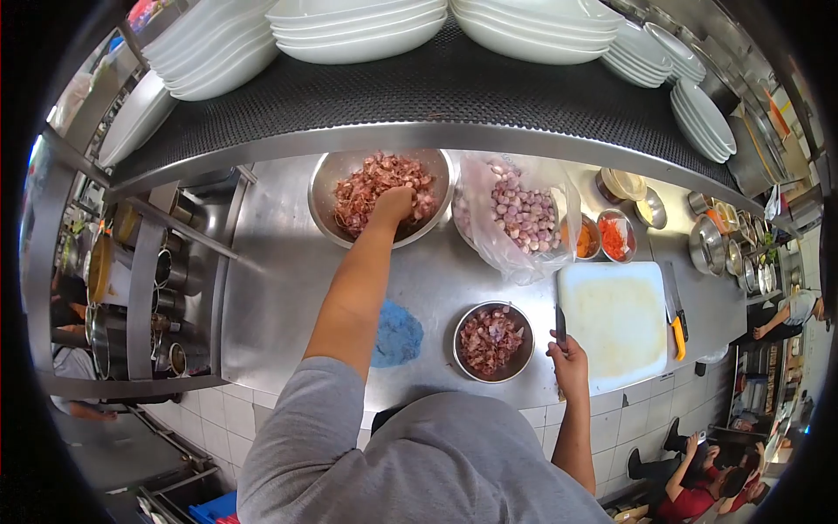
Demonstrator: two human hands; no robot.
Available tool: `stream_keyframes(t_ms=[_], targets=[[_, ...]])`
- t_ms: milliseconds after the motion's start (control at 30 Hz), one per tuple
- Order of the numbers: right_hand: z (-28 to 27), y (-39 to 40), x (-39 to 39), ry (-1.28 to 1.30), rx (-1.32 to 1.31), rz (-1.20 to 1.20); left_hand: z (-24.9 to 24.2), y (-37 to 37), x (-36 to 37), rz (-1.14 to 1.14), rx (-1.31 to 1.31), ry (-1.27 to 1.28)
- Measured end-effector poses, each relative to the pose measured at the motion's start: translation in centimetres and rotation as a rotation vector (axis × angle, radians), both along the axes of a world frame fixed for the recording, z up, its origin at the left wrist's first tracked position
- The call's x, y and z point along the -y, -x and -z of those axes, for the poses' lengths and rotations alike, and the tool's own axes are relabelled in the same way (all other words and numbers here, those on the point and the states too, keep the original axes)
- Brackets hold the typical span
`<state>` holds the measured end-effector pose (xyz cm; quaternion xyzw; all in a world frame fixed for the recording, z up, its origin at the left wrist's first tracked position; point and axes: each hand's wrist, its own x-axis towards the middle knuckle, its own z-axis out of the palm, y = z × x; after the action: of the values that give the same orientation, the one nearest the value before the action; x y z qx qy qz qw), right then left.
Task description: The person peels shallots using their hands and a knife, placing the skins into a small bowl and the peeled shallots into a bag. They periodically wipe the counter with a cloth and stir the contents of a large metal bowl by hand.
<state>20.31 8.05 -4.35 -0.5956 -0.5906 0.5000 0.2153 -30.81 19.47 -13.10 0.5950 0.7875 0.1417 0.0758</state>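
My left hand [395, 204] reaches into the large metal bowl [318, 206], its fingers curled down at the reddish-brown shallot skins [362, 194]; whatever they grip is hidden. A small knife [560, 323] is held upright in my closed right hand [568, 355], beside the left edge of the white cutting board [615, 327]. Left of that hand stands a smaller metal bowl [457, 351] with more reddish-purple pieces, apparently skins or shallots [491, 341]. A clear plastic bag [521, 266] of peeled shallots [522, 210] lies right of the large bowl.
A blue cloth [397, 334] lies on the steel counter [271, 288]. Right of the board are knives, one with an orange handle [678, 339]. Bowls of chopped red pieces [617, 237] and orange pieces [587, 238] stand behind it. A shelf [419, 129] with stacked white plates [358, 35] overhangs the back.
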Motion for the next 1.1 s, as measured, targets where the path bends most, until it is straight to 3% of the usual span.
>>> stream_keyframes(t_ms=[67, 200, 267, 333, 400, 433, 500, 667, 867, 1067, 1100], targets=[[-0.1, 0.0, 0.0, 0.006, 0.011, 0.0, -0.9, 0.0, 0.2, 0.004, 0.225, -0.014], [-0.9, 0.5, -0.2, -0.017, -0.015, -0.019, -0.7, 2.1, 1.3, -0.044, 0.097, -0.026], [-1.3, 0.8, -0.4, 0.003, 0.0, -0.039, -4.2, 2.1, 3.0, -0.061, 0.354, 0.064], [-1.0, 1.1, -0.6, -0.01, -0.003, -0.082, -4.5, 2.8, 4.1, -0.038, 0.372, 0.072], [-1.0, 1.5, -0.7, -0.024, -0.014, -0.102, -4.8, 3.3, 4.7, 0.005, 0.109, 0.1], [-1.0, 1.8, -0.7, -0.035, -0.023, -0.115, -4.7, 3.3, 5.0, 0.0, 0.108, 0.097], [-1.1, 2.0, -0.7, -0.041, -0.048, -0.129, -4.9, 2.7, 5.3, -0.07, -0.223, 0.2], [-1.9, 2.0, -0.6, -0.029, -0.031, -0.125, -6.6, 0.2, 2.4, -0.199, -0.115, 0.098], [-0.9, 0.3, 0.0, -0.039, -0.048, -0.085, 0.8, 0.0, 1.2, -0.17, -0.081, -0.046], [-0.6, 0.2, 0.3, 0.006, -0.03, -0.045, 0.6, 1.9, 0.5, -0.204, 0.143, 0.027], [-0.5, 0.3, 0.2, 0.007, -0.034, -0.053, 0.7, 2.7, 0.5, -0.185, 0.2, -0.077]])
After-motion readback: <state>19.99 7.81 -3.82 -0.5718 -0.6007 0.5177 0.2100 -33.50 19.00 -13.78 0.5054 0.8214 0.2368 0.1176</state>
